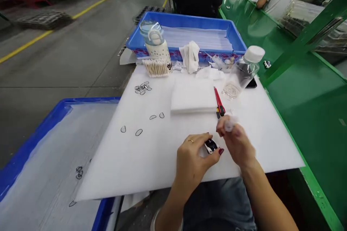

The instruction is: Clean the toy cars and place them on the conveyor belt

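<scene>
Now I've got the left hand [193, 157] pinching the part [210, 146] near the worktop's [151, 166] front edge; just beyond it, rightward, the right hand [237, 140] clutches a whitish wad [230, 123].

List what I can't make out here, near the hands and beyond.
In the head view:
Small glossy black-and-white piece in the left hand: partly covered by that hand.
Whitish translucent wad in the right hand: too blurred to tell its material.
Flat black object: largely hidden behind the clear plastic white-capped bottle.
Blue tray, lower left: cut off by left and bottom edges, partly covered by the white tabletop.
</scene>
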{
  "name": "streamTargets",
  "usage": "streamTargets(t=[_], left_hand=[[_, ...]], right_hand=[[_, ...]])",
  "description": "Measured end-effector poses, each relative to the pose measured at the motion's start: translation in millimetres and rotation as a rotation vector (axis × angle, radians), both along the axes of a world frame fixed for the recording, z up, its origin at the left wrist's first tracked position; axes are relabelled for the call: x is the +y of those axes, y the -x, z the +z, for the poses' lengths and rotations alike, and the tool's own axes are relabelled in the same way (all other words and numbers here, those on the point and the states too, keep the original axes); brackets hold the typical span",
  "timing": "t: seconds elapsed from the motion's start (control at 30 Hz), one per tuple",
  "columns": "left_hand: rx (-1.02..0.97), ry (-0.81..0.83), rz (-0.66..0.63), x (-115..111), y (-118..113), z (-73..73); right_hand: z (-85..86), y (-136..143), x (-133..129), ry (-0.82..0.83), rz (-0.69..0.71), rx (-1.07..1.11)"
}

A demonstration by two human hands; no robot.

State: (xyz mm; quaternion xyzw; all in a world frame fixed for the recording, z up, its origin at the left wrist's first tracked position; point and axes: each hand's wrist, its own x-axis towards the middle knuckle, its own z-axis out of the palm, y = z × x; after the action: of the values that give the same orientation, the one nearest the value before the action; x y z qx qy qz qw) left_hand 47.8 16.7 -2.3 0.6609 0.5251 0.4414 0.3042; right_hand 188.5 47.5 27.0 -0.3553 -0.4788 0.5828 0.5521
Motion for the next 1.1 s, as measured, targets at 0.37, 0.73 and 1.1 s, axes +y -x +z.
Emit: streamTargets(t=[0.37,0.73,1.1], left_hand=[[0.001,0.013,-0.05,1.5,5.9,2.0],[0.0,0.025,-0.023,0.2,5.0,3.3],[0.019,0.01,-0.018,0.1,4.8,1.1]], right_hand=[[34.9,14.3,4.2,0.112,0.136,0.323],[31.3,17.6,3.8,0.074,0.12,0.314],[32.1,21.4,-2.5,0.035,0.02,0.278]])
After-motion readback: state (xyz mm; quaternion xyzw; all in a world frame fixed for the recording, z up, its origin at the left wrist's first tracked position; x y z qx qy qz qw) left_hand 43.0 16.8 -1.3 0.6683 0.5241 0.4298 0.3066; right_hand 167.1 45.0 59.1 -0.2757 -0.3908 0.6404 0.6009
